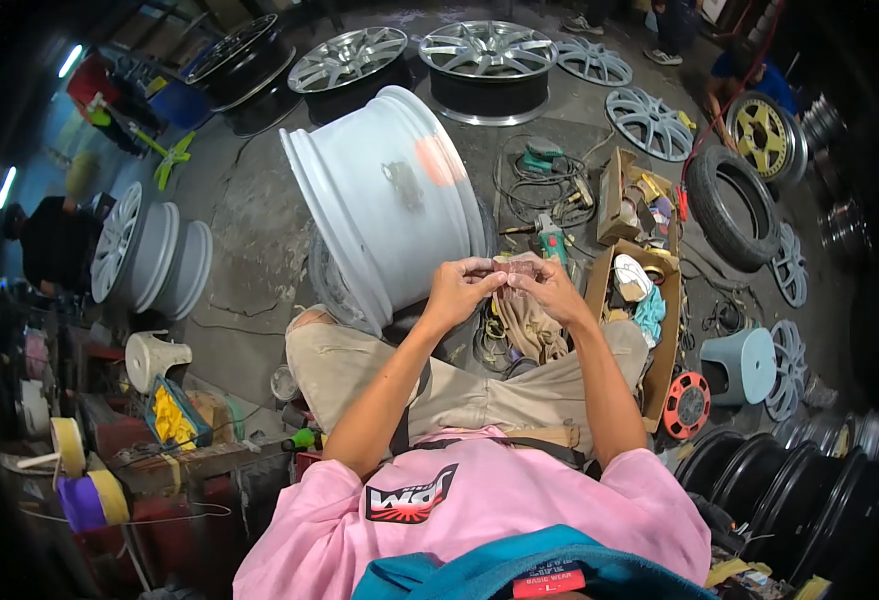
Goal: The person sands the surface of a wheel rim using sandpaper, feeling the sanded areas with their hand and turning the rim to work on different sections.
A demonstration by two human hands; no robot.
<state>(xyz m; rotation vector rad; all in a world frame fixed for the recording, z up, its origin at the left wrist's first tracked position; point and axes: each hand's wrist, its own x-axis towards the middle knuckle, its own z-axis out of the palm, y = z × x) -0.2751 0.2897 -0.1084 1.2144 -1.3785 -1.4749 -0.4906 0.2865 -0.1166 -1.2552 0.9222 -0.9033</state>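
Observation:
Both hands meet in front of my lap on a small reddish-brown piece of sandpaper (pixel 515 268). My left hand (pixel 461 291) pinches its left end between thumb and fingers. The right end is pinched in my right hand (pixel 553 291), and the thumbs nearly touch. Just beyond and to the left, a large pale grey wheel rim barrel (pixel 359 190) lies tilted on its side, apart from both hands. An orange patch and a dark, rough patch mark its surface. A tyre (pixel 331 275) shows partly beneath the barrel.
A green angle grinder (pixel 551 240) and a corded sander (pixel 541 155) lie beyond my hands. Cardboard boxes (pixel 599 290) of cloths and supplies stand right. Several alloy wheels (pixel 489 50) line the back. A tyre (pixel 729 208) and stool (pixel 734 365) are right; a person crouches farther back.

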